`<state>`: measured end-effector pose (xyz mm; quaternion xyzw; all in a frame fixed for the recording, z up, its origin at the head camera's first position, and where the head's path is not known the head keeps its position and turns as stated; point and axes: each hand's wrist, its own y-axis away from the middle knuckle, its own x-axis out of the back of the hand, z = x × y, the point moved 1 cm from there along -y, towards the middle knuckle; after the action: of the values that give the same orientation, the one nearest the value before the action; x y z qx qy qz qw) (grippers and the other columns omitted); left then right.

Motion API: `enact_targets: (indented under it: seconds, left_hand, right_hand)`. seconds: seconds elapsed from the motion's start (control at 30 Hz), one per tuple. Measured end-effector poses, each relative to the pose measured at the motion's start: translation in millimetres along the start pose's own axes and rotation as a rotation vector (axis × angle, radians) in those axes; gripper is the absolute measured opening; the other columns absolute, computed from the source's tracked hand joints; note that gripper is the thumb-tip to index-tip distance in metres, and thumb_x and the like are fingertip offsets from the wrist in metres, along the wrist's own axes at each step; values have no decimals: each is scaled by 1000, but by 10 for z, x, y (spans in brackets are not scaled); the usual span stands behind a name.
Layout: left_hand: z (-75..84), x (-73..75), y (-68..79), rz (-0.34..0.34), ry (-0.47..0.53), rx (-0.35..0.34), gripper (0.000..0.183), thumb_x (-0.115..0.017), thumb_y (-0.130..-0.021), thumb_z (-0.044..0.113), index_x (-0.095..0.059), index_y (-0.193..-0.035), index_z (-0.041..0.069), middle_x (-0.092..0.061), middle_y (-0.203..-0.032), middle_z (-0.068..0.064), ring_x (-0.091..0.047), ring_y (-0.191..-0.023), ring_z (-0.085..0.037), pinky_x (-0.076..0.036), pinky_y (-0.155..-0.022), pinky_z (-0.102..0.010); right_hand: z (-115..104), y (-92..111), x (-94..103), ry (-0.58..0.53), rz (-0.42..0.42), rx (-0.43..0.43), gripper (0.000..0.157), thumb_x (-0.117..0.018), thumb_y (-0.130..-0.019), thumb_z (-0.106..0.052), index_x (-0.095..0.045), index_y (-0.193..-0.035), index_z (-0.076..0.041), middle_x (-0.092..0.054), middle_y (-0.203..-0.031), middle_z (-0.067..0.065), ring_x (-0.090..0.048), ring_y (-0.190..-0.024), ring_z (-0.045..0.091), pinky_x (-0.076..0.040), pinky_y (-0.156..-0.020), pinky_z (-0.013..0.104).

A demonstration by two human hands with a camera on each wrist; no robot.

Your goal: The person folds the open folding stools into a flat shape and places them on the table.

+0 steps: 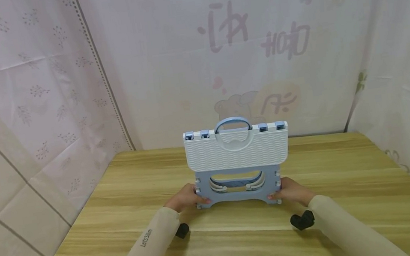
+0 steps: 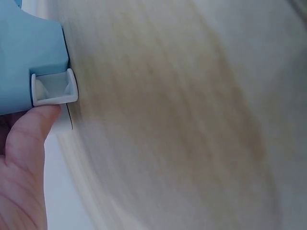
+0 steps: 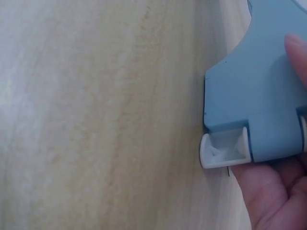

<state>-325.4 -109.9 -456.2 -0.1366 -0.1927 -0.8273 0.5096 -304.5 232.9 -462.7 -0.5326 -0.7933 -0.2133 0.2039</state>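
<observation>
A folding step stool [image 1: 208, 155], folded flat, stands upright on the table in the head view. Its white textured seat is at the top with a blue carry handle [image 1: 232, 120], and its blue leg panel [image 1: 237, 196] is below. My left hand [image 1: 188, 196] grips the lower left side of that panel. On the lower right side my right hand [image 1: 294, 190] holds it the same way. Both wrist views show a blue leg corner with a white hinge piece [image 2: 53, 87] close to the tabletop. Fingers behind the panel are mostly hidden in the head view.
The wood-grain table [image 1: 149, 174] spreads out on all sides of the stool. A pale printed curtain [image 1: 158, 65] hangs behind it and along both sides. Black wrist-worn pieces [image 1: 302, 220] sit below each wrist.
</observation>
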Motion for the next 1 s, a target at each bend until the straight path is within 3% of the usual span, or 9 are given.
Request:
enact_targets:
  seconds: [0.17,0.3,0.43,0.63,0.73,0.87,1.0]
  left_hand:
    - [-8,8,28,10,6,4,34,-74,-80,-4,-66,-113,-9,-68,-113,-21,-66,-101,-24,-53,-87,-39]
    - [0,8,66,29,2,11,32,-76,-79,-2,-68,-109,-9,-70,-109,-20,-66,-96,-20,-54,-83,-35]
    - [0,49,109,74,-75,14,29,-79,-79,7,-70,-105,-6,-73,-100,-14,-62,-85,-14,-51,-75,-27]
    - [-16,163,158,183,-162,16,24,-81,-76,8,-69,-94,-3,-71,-87,-6,-59,-79,-13,-50,-71,-26]
    - [-17,174,146,206,-165,1,34,-82,-75,5,-64,-103,-3,-68,-93,-9,-63,-85,-18,-53,-74,-29]
    - [-28,159,113,176,-125,-22,51,-80,-76,0,-58,-122,-5,-66,-113,-20,-65,-101,-32,-55,-83,-35]
    - [-38,164,113,149,-125,-48,53,-78,-77,-4,-57,-125,-9,-62,-123,-26,-63,-109,-38,-54,-88,-38]
  right_hand:
    - [-23,-15,-9,7,1,4,61,-73,-84,-10,-45,-131,18,-56,-128,33,-51,-121,48,-35,-104,60]
    - [-26,-27,17,71,12,55,59,-77,-81,-12,-51,-124,19,-62,-118,32,-58,-112,46,-42,-99,58]
    - [-9,-33,90,155,27,113,58,-80,-77,-17,-57,-117,18,-67,-108,28,-64,-101,40,-50,-90,52]
    - [30,-6,185,121,7,131,67,-80,-77,-18,-50,-124,19,-66,-111,28,-65,-100,35,-53,-84,45]
    - [37,26,213,89,28,128,68,-81,-76,-16,-46,-124,18,-65,-108,25,-64,-97,34,-53,-81,41]
    - [41,60,237,4,50,123,68,-80,-77,-9,-39,-125,15,-56,-112,28,-63,-97,37,-55,-80,41]
    - [49,56,238,-70,-1,134,77,-75,-81,-4,-27,-137,15,-46,-127,38,-62,-103,43,-55,-84,44]
